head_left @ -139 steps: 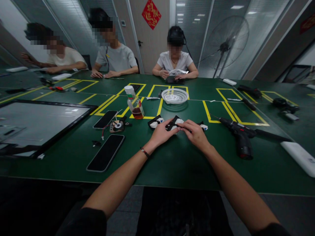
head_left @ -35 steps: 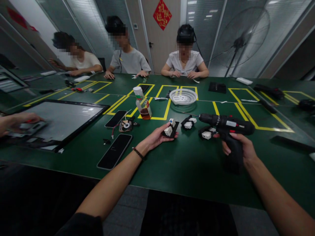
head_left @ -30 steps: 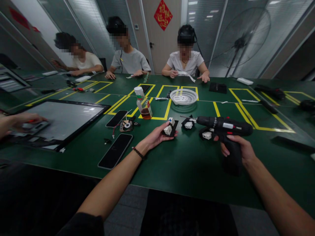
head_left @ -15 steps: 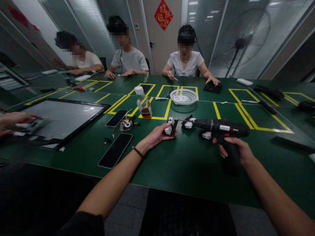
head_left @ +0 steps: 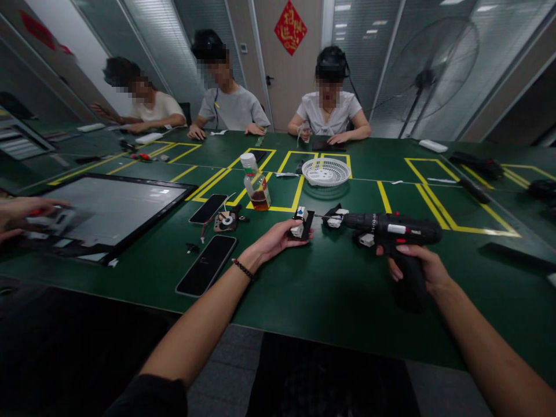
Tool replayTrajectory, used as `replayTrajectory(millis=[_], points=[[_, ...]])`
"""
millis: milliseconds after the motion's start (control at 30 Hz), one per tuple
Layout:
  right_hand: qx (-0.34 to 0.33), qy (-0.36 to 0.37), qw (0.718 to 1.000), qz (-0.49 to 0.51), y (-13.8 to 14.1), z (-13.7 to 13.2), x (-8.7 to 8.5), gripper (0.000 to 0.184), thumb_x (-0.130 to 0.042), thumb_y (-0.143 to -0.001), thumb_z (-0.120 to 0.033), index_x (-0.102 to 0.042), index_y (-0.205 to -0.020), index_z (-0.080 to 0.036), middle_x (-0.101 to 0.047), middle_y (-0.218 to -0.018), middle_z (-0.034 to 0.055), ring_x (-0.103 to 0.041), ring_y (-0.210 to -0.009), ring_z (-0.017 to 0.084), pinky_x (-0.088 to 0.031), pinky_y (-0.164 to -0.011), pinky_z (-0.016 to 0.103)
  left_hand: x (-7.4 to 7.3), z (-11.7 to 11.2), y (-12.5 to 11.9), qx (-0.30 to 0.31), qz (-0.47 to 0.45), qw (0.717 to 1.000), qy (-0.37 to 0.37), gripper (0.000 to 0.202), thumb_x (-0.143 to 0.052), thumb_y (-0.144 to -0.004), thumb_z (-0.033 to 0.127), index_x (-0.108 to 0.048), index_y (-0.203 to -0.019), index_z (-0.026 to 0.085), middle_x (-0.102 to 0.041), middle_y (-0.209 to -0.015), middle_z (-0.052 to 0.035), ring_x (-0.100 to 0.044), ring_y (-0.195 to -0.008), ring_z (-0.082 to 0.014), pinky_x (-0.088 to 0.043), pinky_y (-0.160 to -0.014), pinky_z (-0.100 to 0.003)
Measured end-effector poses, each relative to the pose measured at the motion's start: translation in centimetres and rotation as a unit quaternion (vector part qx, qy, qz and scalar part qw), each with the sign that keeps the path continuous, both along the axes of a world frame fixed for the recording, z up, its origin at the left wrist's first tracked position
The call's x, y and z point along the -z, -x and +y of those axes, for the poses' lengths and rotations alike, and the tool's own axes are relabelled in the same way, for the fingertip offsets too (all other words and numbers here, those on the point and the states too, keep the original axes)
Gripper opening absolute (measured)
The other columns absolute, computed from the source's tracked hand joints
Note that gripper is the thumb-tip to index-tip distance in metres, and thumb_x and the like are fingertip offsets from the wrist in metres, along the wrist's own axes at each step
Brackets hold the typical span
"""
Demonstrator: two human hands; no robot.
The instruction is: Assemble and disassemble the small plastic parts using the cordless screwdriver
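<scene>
My left hand (head_left: pixel 274 241) grips a small black part with white blocks on it (head_left: pixel 300 225), propped on the green table (head_left: pixel 313 289). My right hand (head_left: pixel 419 270) is closed round the handle of a black cordless screwdriver (head_left: pixel 393 229), held level above the table with its thin bit pointing left, close to the part's top. Two more black-and-white parts (head_left: pixel 333 217) (head_left: pixel 366 238) lie just behind the tool's nose.
A bottle of brown liquid (head_left: pixel 256 191), a white mesh dish (head_left: pixel 325 171), two dark phones (head_left: pixel 207 264) (head_left: pixel 210 208) and a small wired module (head_left: pixel 226 220) lie ahead. A large flat panel (head_left: pixel 108 208) is at left, with another person's hand (head_left: pixel 19 211) on it. Three people sit opposite.
My right hand has picked up the screwdriver from the table's right side and swung its bit leftward to the part. My left hand now holds that part alone, tilted upright.
</scene>
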State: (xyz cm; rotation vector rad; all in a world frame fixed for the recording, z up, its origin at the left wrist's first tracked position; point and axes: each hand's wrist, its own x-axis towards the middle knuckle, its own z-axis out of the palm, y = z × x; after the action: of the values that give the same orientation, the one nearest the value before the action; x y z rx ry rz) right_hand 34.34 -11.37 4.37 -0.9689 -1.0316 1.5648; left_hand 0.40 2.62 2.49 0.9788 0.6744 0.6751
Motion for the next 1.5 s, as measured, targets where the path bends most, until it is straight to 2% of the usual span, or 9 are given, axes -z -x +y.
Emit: replayTrajectory(millis=[300, 467, 567, 633, 700, 967, 1133, 1333, 1500], points=[[-0.005, -0.011, 1.000, 0.004, -0.4, 0.2, 0.3, 0.027, -0.051, -0.090, -0.026, -0.066, -0.104, -0.009, -0.067, -0.063, 0.0086, -0.056, -0.045, 0.019, -0.047, -0.047, 0.033, -0.1, -0.1, -0.1, -0.007, 0.036, 0.999, -0.021, 0.044, -0.061, -0.090, 0.043, -0.063, -0.120, 0.009, -0.065, -0.123, -0.0213, -0.068, -0.106, -0.0270, -0.056, -0.093, -0.039], [-0.011, -0.010, 1.000, 0.004, -0.5, 0.1, 0.5, 0.027, -0.050, -0.090, -0.026, -0.067, -0.102, -0.009, -0.065, -0.060, 0.0075, -0.057, -0.046, 0.019, -0.048, -0.048, 0.033, -0.1, 0.0, -0.1, -0.015, 0.052, 0.998, -0.023, 0.042, -0.061, -0.090, 0.041, -0.064, -0.117, 0.009, -0.067, -0.120, -0.0208, -0.069, -0.102, -0.0254, -0.058, -0.090, -0.038], [0.005, -0.015, 1.000, 0.015, -0.2, 0.1, 0.5, 0.025, -0.053, -0.089, -0.025, -0.067, -0.103, -0.011, -0.071, -0.078, 0.0114, -0.057, -0.046, 0.017, -0.049, -0.046, 0.033, 0.1, 0.0, -0.2, -0.024, 0.065, 0.997, -0.026, 0.042, -0.064, -0.088, 0.040, -0.064, -0.118, 0.010, -0.068, -0.118, -0.0198, -0.069, -0.102, -0.0250, -0.058, -0.090, -0.037], [0.004, -0.015, 1.000, 0.021, -0.1, 0.1, 0.3, 0.028, -0.056, -0.087, -0.024, -0.064, -0.112, -0.013, -0.073, -0.093, 0.0129, -0.057, -0.046, 0.016, -0.049, -0.045, 0.034, 0.3, 0.1, -0.2, -0.036, 0.076, 0.996, -0.039, 0.043, -0.066, -0.087, 0.040, -0.065, -0.118, 0.011, -0.068, -0.116, -0.0186, -0.069, -0.102, -0.0250, -0.058, -0.090, -0.037], [0.000, -0.014, 1.000, 0.022, 0.1, 0.1, 0.2, 0.034, -0.059, -0.085, -0.023, -0.061, -0.118, -0.015, -0.072, -0.099, 0.0130, -0.058, -0.046, 0.016, -0.049, -0.044, 0.034, 0.4, 0.2, -0.3, -0.049, 0.089, 0.993, -0.058, 0.043, -0.067, -0.085, 0.041, -0.065, -0.118, 0.012, -0.069, -0.115, -0.0168, -0.069, -0.102, -0.0243, -0.059, -0.088, -0.036], [-0.013, 0.000, 1.000, 0.000, 0.3, 0.0, 0.2, 0.033, -0.063, -0.083, -0.025, -0.061, -0.114, -0.013, -0.073, -0.097, 0.0146, -0.058, -0.045, 0.016, -0.051, -0.044, 0.034, 0.7, 0.2, -0.5, -0.113, 0.137, 0.976, -0.126, 0.046, -0.073, -0.080, 0.040, -0.066, -0.120, 0.018, -0.069, -0.116, -0.0104, -0.068, -0.097, -0.0207, -0.060, -0.083, -0.034], [-0.013, 0.000, 1.000, -0.011, 0.5, 0.1, 0.3, 0.037, -0.063, -0.084, -0.025, -0.059, -0.119, -0.014, -0.073, -0.098, 0.0143, -0.059, -0.045, 0.016, -0.052, -0.045, 0.034, 0.6, 0.0, -0.6, -0.113, 0.148, 0.973, -0.139, 0.047, -0.074, -0.080, 0.039, -0.066, -0.121, 0.018, -0.069, -0.117, -0.0107, -0.068, -0.096, -0.0211, -0.059, -0.083, -0.035], [-0.008, -0.006, 1.000, -0.016, 0.5, 0.1, 0.4, 0.031, -0.063, -0.084, -0.026, -0.061, -0.112, -0.015, -0.072, -0.101, 0.0143, -0.059, -0.046, 0.015, -0.052, -0.045, 0.034, 0.3, -0.3, -0.7, -0.106, 0.146, 0.975, -0.128, 0.045, -0.074, -0.080, 0.035, -0.065, -0.121, 0.017, -0.068, -0.118, -0.0116, -0.068, -0.097, -0.0217, -0.059, -0.083, -0.036], [-0.014, -0.005, 1.000, -0.015, 0.7, 0.1, 0.4, 0.032, -0.063, -0.085, -0.025, -0.060, -0.115, -0.015, -0.072, -0.100, 0.0137, -0.060, -0.046, 0.016, -0.052, -0.045, 0.034, 0.4, -0.3, -0.7, -0.095, 0.149, 0.974, -0.139, 0.047, -0.073, -0.081, 0.037, -0.065, -0.122, 0.017, -0.067, -0.120, -0.0122, -0.068, -0.097, -0.0214, -0.059, -0.083, -0.037]])
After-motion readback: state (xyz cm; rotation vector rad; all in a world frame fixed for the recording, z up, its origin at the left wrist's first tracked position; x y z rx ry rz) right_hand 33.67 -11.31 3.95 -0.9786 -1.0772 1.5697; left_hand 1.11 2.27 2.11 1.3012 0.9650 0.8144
